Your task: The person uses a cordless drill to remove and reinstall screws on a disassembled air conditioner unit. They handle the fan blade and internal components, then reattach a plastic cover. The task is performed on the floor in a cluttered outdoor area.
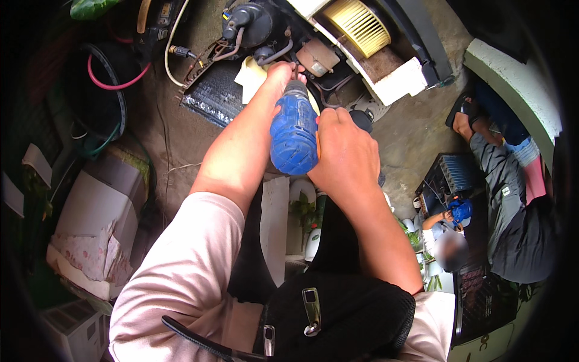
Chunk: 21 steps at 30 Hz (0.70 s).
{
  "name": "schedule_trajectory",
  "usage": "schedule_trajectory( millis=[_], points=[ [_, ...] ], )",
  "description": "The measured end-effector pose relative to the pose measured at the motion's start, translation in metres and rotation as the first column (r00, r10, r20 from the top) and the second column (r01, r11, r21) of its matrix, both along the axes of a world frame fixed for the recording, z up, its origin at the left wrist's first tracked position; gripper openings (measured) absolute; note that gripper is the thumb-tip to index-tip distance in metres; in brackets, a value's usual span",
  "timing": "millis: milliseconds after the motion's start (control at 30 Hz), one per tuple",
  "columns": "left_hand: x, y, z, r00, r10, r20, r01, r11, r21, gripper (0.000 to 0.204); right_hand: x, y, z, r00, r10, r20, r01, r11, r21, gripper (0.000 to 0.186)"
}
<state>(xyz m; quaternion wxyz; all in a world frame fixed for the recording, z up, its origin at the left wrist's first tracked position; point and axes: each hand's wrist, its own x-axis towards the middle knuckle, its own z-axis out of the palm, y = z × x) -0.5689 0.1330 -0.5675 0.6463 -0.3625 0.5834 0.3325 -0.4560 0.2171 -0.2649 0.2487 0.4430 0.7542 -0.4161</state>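
A blue power drill (294, 136) is gripped in my right hand (347, 145), with its chuck pointing away from me. Close by the chuck, my left hand (282, 73) has its fingers pinched at the drill's tip; what they hold is mostly hidden. Both hands are over an opened air conditioner unit. Around them are a round brownish motor (318, 57), a black compressor (248, 25) with bent copper pipes, and a dark finned coil (214, 93). A pale yellow piece (250, 78) lies beside my left hand.
A yellowish blower wheel (357, 27) sits in a white housing at the top right. To the left stand a black bucket (96, 90) with a pink rim and a worn white box (96, 223). At right are another person's sandalled foot (463, 123) and a white ledge (512, 78).
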Motion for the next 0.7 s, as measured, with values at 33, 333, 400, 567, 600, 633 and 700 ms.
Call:
schedule_trajectory(
  millis=[33, 333, 400, 567, 600, 633, 700],
  points=[
    [-0.001, 0.001, 0.001, 0.997, 0.081, 0.010, -0.081, 0.997, -0.001, 0.031, -0.002, 0.004, 0.000, 1.000, 0.004, 0.003, -0.004, 1.000, 0.010, 0.032],
    [-0.007, 0.009, -0.012, 0.995, 0.077, 0.059, -0.073, 0.995, -0.061, 0.010, 0.009, -0.003, 0.006, 0.998, -0.044, 0.034, 0.045, 0.999, -0.023, 0.032],
    [-0.006, 0.008, -0.016, 0.991, 0.113, 0.072, -0.105, 0.990, -0.097, 0.010, 0.015, -0.007, 0.008, 0.999, -0.041, 0.016, 0.042, 0.999, -0.031, 0.027],
    [-0.005, 0.001, -0.021, 0.987, 0.129, 0.097, -0.115, 0.984, -0.134, 0.011, 0.031, -0.020, 0.006, 0.999, -0.025, -0.036, 0.025, 1.000, 0.003, 0.020],
    [-0.004, 0.001, -0.019, 0.980, 0.180, 0.083, -0.167, 0.975, -0.145, 0.012, 0.034, -0.023, 0.005, 0.999, -0.009, -0.051, 0.010, 1.000, 0.016, 0.021],
    [-0.003, 0.001, -0.017, 0.971, 0.231, 0.067, -0.219, 0.964, -0.153, 0.012, 0.038, -0.025, 0.004, 0.998, 0.006, -0.069, -0.004, 0.999, 0.039, 0.022],
    [0.000, 0.005, -0.012, 0.972, 0.230, 0.037, -0.222, 0.962, -0.158, 0.013, 0.044, -0.029, 0.003, 0.991, -0.040, -0.125, 0.046, 0.998, 0.048, 0.024]
  ],
)
